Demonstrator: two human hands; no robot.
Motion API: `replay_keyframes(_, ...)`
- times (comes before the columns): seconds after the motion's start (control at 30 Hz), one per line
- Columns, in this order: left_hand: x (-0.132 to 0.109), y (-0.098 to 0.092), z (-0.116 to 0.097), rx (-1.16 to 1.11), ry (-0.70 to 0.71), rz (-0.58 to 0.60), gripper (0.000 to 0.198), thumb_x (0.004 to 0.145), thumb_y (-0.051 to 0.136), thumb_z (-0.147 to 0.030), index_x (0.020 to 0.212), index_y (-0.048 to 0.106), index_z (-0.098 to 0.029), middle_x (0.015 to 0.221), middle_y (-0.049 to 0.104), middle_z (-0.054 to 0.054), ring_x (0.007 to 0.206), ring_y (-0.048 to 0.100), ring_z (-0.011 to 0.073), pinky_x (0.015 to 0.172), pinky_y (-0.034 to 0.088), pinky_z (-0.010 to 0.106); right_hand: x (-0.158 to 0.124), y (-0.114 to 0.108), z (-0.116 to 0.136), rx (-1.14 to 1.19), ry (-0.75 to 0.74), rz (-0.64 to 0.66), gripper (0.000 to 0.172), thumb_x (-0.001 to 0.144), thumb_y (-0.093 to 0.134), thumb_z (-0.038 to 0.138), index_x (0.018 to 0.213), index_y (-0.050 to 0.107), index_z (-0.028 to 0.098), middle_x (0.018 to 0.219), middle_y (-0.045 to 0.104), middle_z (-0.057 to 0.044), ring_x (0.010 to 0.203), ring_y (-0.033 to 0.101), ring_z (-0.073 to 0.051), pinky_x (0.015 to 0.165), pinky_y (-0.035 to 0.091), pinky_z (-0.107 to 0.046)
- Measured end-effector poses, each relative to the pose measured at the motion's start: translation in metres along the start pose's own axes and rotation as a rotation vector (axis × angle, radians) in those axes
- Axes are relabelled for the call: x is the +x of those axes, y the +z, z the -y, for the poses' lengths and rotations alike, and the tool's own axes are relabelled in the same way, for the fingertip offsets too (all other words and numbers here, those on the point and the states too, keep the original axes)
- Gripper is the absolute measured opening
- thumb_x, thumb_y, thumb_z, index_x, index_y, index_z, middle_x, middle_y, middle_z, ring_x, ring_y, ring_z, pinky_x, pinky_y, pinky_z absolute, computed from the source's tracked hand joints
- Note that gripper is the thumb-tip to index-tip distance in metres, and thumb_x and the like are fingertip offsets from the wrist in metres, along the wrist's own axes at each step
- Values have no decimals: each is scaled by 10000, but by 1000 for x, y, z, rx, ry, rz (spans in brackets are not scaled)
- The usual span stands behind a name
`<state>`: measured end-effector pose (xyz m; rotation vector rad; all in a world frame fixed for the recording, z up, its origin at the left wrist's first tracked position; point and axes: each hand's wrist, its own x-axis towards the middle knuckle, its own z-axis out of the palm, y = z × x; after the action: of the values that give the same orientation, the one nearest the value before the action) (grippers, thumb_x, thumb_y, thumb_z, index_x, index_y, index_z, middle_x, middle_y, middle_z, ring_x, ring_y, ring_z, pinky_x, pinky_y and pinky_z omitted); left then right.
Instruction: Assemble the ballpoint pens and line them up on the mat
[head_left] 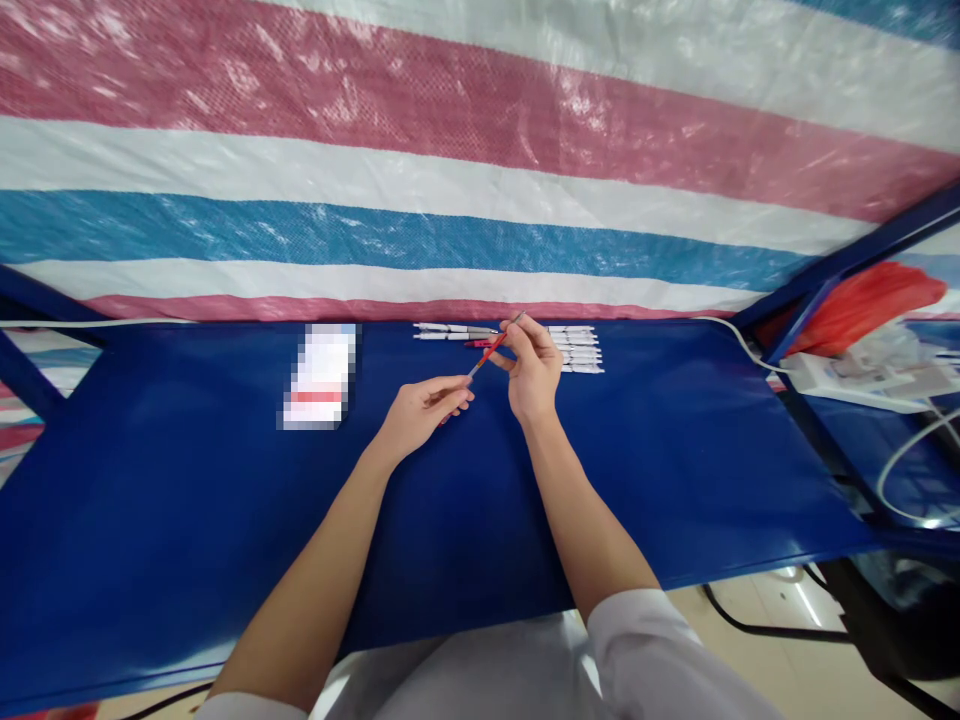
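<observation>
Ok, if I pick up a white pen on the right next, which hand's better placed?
Probably your right hand: it is next to those white pens, while your left hand is farther off. Both hands are pinching the thin red stick, though.

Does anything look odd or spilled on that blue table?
One oddity: beyond the left hand, farther left, a pale patch shows as coarse square blocks, so I can't identify it. No spill shows on the blue table.
</observation>
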<state>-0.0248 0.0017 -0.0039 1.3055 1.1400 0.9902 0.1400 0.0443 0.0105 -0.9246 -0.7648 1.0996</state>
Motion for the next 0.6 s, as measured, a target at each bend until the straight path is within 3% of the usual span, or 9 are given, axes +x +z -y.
replay_keyframes(0.23, 2, 1, 0, -25, -24, -34, 375, 772, 756, -428, 1079, 758, -213, 888, 776, 83, 719, 712, 210, 563, 545, 292, -3, -3, -2, -42, 4, 48, 234, 782, 710, 377, 982, 682, 258, 955, 752, -1, 804, 735, -143, 624, 632, -253)
replay_keyframes(0.47, -1, 2, -6, -35, -27, -25, 347, 783, 745, -414, 1061, 763, -207, 879, 776, 81, 719, 709, 211, 555, 534, 289, -10, 0, 1, -29, 58, 143, 234, 686, 796, 389, 832, 702, 232, 865, 766, -2, 732, 744, -159, 606, 639, -267)
replay_keyframes(0.6, -3, 2, -9, -49, -35, 0, 330, 790, 737, -415, 1041, 769, -201, 883, 774, 87, 728, 704, 218, 564, 536, 304, -12, 0, -1, -40, 55, 203, 211, 702, 794, 380, 802, 685, 229, 848, 758, 5, 720, 744, -154, 595, 637, -264)
